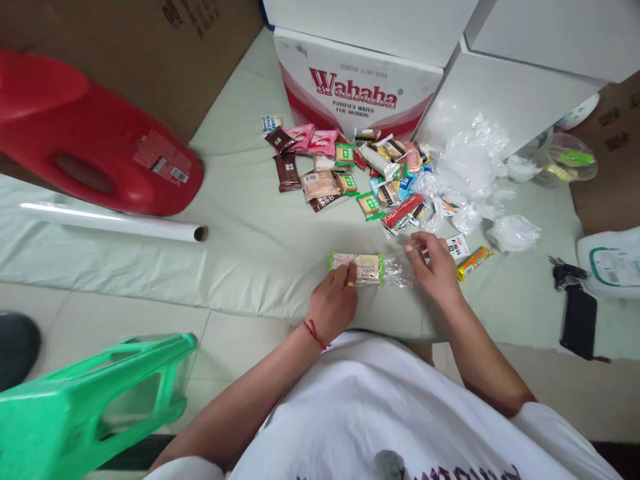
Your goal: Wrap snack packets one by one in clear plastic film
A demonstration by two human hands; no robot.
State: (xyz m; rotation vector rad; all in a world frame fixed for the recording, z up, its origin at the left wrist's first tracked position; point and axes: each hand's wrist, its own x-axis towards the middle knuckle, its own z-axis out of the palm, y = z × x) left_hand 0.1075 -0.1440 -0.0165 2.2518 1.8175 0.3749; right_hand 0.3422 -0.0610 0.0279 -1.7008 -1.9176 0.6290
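My left hand (333, 300), with a red string bracelet at the wrist and a ring, presses its fingers down on a snack packet (369, 268) with bright green ends. The packet lies flat near the table's front edge. Clear plastic wrap (397, 272) stretches from its right end; whether the packet sits inside it I cannot tell. My right hand (439, 272) hovers just right of that wrap, thumb and fingers apart and holding nothing visible. Beside it lie a white packet (457, 247) and a yellow packet (475, 263). Farther back is a heap of small wrapped snacks (385, 180).
Crumpled clear bags (470, 163) lie right of the heap, before white Wahaha boxes (360, 87). At left are a red jug (100, 140) and a white roll (113, 222). Keys (567, 273) and a black case (579, 323) lie right. A green stool (95, 400) stands below.
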